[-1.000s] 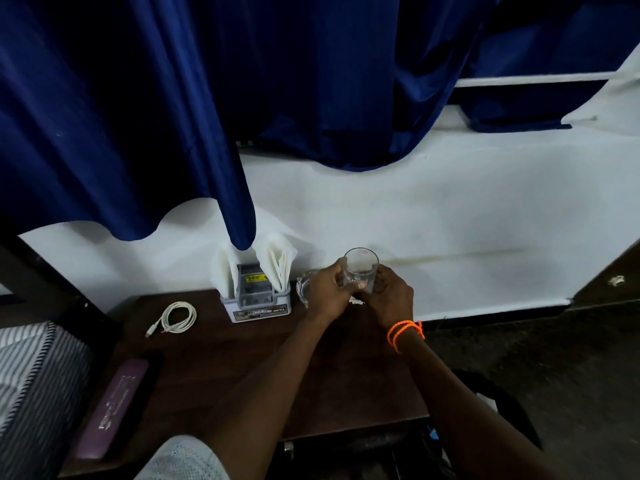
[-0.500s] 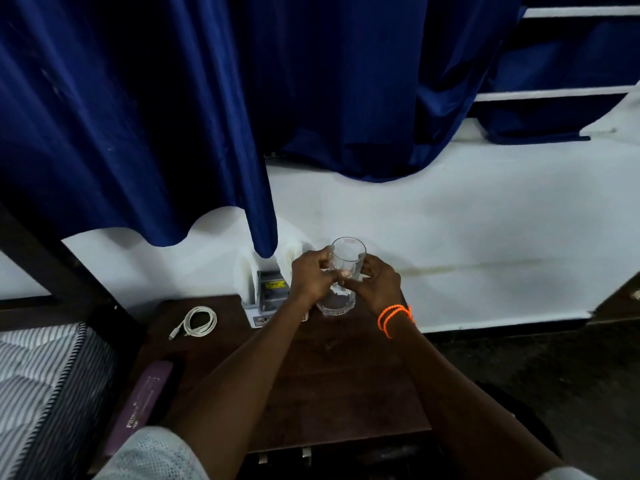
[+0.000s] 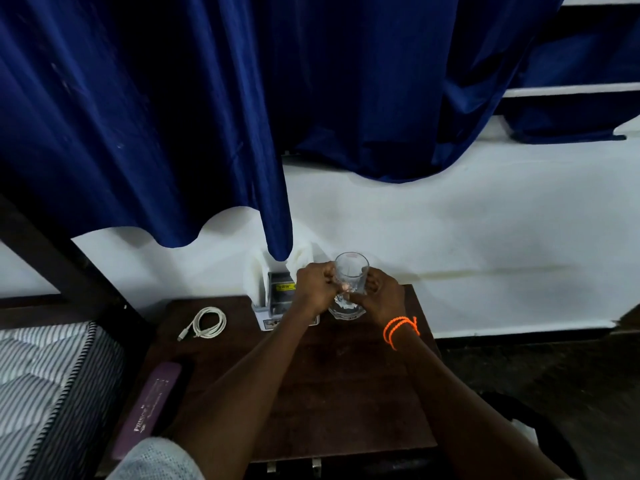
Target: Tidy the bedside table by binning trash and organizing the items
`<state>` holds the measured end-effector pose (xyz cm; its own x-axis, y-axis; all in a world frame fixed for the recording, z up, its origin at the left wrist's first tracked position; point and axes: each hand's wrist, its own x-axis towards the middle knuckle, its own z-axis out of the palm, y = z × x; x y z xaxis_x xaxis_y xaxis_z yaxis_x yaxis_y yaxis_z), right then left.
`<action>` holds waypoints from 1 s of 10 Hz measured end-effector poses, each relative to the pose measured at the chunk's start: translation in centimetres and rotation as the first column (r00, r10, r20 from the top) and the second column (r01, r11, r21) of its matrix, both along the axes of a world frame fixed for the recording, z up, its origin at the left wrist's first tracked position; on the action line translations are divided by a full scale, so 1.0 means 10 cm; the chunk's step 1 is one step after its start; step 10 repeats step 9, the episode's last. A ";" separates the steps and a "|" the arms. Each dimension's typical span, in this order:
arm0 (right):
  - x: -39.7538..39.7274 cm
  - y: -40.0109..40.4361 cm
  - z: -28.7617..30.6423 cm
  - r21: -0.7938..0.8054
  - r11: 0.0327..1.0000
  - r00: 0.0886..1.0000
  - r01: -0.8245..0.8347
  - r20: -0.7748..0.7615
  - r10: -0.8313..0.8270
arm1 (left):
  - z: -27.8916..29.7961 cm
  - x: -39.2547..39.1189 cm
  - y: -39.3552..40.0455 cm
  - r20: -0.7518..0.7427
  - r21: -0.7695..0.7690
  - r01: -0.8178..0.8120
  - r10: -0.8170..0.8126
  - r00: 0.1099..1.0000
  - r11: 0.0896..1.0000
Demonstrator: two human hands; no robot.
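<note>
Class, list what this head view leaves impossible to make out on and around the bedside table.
- Lower glass: the hands cover its sides; whether the upper glass sits inside it is unclear.
- Napkin holder: curtain and left arm hide parts; label too small.
- Purple case: print too small, lower end behind the sleeve.
- Dark object on the floor: right arm covers it.

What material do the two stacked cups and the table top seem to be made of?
Cups: clear glass, probably; the wall shows through them, and the lower one has a thick faceted base. Both hands hold them.
Table top: dark brown wood or wood-look laminate, with a dull sheen; I cannot tell which.
</note>
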<state>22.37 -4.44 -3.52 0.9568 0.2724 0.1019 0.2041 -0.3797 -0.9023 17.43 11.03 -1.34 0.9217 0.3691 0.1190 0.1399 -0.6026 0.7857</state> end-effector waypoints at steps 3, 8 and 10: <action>-0.04 0.04 -0.07 -0.014 0.999 0.999 0.032 -0.031 -0.032 | 0.01 -0.04 -0.02 -0.036 -0.025 -0.001 0.000 0.999 1.000; -0.23 0.06 0.17 -0.097 0.994 0.998 0.043 -0.039 -0.046 | 0.14 -0.22 -0.19 -0.111 0.131 -0.076 0.091 0.990 0.988; -0.26 0.04 0.35 -0.086 0.991 0.995 0.104 0.013 -0.104 | 0.28 -0.31 -0.18 -0.043 0.082 -0.123 0.127 0.991 0.989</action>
